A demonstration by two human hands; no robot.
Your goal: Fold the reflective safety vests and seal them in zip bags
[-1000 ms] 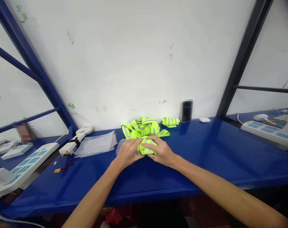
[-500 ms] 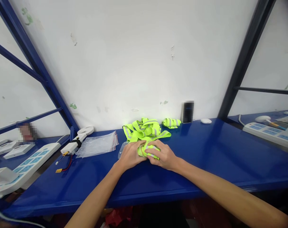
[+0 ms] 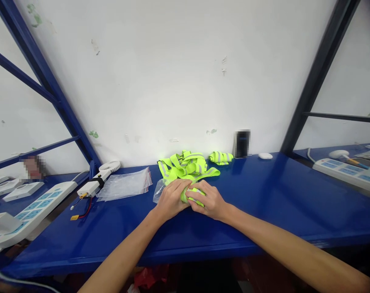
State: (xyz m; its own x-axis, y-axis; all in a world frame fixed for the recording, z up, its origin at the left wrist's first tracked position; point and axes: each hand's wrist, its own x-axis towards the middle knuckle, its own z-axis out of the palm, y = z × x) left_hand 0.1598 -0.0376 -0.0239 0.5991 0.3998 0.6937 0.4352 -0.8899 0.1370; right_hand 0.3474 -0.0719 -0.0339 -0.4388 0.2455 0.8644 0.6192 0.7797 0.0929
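Between both hands, over the table, is a rolled fluorescent yellow reflective strap (image 3: 198,197) with grey stripes. My left hand (image 3: 173,198) is closed around its left end, and my right hand (image 3: 211,201) grips it from the right with bent fingers. A clear plastic bag (image 3: 158,190) sticks out to the left from behind my left hand; whether it wraps the roll is hidden. Just beyond the hands lies a loose heap of the same yellow strap (image 3: 186,165). A second rolled strap (image 3: 220,157) rests farther back, to the right of the heap.
On the blue table (image 3: 264,203), flat clear zip bags (image 3: 125,185) lie left, beside a white handheld fan (image 3: 95,185) with wires. A dark blurred object (image 3: 242,143) leans on the wall near a white oval case (image 3: 265,156). Power strips (image 3: 35,211) flank both sides.
My hands have drawn closer together around the roll, so less of it shows. More of the clear bag shows left of my left hand. The view has shifted slightly.
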